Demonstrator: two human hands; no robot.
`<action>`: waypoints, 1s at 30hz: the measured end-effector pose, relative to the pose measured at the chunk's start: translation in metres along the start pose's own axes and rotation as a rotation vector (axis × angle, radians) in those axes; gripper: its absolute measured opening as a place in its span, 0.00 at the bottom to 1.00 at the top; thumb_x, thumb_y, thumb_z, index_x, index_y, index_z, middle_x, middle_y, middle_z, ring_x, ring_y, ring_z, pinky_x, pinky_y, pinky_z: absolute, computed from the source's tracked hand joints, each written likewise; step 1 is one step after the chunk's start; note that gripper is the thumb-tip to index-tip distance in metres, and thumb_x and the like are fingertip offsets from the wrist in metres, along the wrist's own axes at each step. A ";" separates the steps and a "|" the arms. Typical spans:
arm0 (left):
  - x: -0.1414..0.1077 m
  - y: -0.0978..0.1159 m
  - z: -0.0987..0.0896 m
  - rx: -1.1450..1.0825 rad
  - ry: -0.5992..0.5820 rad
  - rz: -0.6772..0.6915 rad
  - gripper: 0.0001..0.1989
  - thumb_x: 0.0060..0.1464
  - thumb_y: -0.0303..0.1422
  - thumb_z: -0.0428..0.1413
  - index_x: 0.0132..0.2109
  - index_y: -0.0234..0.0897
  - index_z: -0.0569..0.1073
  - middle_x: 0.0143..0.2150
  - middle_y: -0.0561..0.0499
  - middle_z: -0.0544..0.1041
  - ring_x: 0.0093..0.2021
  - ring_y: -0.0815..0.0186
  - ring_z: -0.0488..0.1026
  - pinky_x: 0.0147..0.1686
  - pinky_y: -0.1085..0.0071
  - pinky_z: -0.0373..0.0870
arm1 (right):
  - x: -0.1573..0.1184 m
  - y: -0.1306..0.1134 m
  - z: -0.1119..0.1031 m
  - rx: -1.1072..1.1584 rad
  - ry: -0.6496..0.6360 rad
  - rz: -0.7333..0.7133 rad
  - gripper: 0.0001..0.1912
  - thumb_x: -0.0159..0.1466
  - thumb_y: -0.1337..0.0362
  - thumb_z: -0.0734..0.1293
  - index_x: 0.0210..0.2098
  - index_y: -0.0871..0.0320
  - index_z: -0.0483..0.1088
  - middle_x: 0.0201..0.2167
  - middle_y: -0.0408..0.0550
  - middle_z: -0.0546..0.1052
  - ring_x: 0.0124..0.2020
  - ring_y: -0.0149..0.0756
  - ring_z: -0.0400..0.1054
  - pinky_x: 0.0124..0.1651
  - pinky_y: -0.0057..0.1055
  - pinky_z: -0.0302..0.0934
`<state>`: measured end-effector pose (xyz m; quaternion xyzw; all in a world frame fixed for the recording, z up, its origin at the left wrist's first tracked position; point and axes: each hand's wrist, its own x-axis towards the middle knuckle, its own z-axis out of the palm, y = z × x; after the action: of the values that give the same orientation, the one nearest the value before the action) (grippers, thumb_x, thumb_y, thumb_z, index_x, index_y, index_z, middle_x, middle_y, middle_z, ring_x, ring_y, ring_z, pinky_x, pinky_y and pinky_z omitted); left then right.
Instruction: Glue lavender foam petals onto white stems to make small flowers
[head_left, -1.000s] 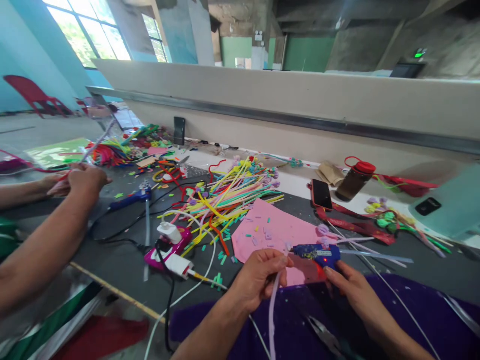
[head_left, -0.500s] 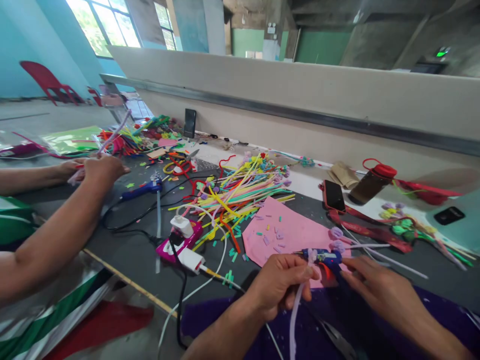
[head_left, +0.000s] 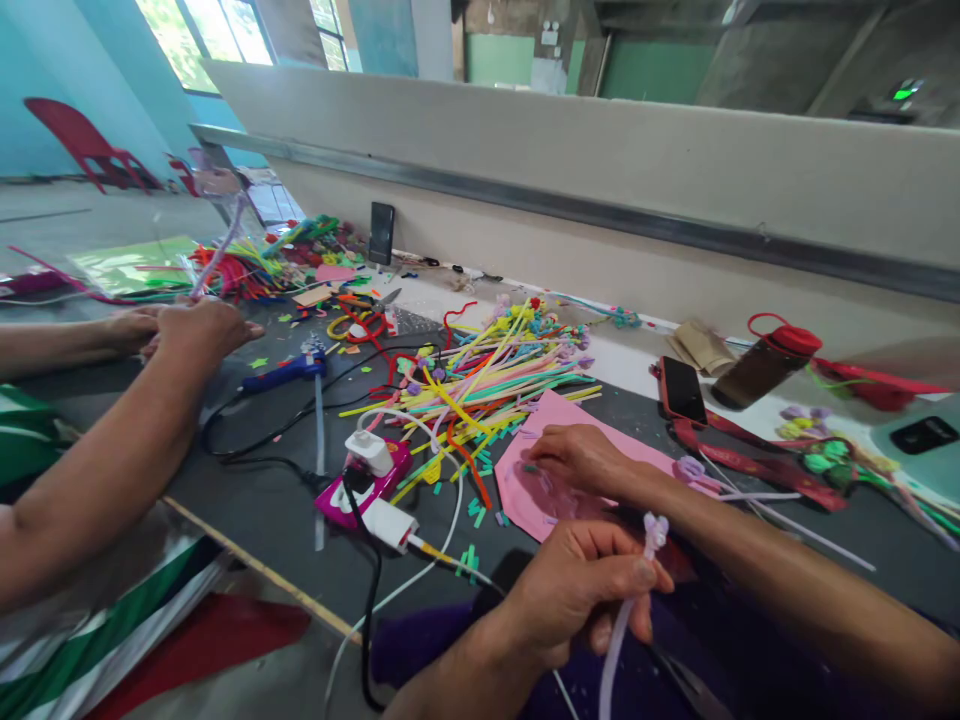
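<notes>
Your left hand, at the near edge of the pink sheet, pinches a lilac pipe cleaner between thumb and fingers just below its small looped head; the rest of the stem hangs down on the near side of the sheet. Your right hand reaches over the sheet, palm down, fingers bent and close together among small cut pieces; whether the fingertips grip one cannot be told. A lilac pompom flower lies at the sheet's right edge. Beyond the sheet, to its left, is a heap of coloured pipe cleaners; farther left of the sheet, note the magenta power strip and a blue glue gun, near a co-worker's hand. To the right of the sheet and beyond it lie a red-cased phone and a red-capped bottle.
</notes>
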<state>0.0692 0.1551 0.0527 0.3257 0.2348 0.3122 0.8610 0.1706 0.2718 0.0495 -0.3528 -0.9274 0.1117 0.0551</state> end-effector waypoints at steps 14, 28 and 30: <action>-0.003 0.003 0.000 -0.002 0.011 -0.016 0.12 0.46 0.37 0.58 0.30 0.29 0.74 0.17 0.54 0.72 0.08 0.80 0.55 0.07 0.80 0.44 | 0.025 -0.008 0.033 -0.006 -0.014 0.057 0.09 0.60 0.69 0.58 0.35 0.63 0.69 0.32 0.53 0.72 0.32 0.37 0.64 0.31 0.29 0.52; 0.009 0.002 -0.006 -0.085 0.222 0.068 0.11 0.47 0.37 0.57 0.32 0.31 0.72 0.16 0.57 0.70 0.08 0.82 0.52 0.08 0.82 0.41 | -0.109 -0.004 -0.024 1.397 0.424 0.539 0.08 0.57 0.61 0.65 0.28 0.59 0.64 0.19 0.36 0.64 0.15 0.22 0.54 0.17 0.20 0.49; 0.012 0.000 -0.007 -0.056 0.243 0.052 0.12 0.46 0.38 0.58 0.32 0.32 0.71 0.16 0.57 0.69 0.08 0.82 0.52 0.08 0.82 0.41 | -0.120 -0.014 -0.018 1.575 0.399 0.579 0.09 0.55 0.61 0.67 0.28 0.60 0.64 0.21 0.39 0.68 0.15 0.22 0.57 0.16 0.20 0.50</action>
<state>0.0734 0.1660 0.0457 0.2673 0.3201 0.3782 0.8265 0.2539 0.1850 0.0675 -0.4474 -0.4260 0.6679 0.4150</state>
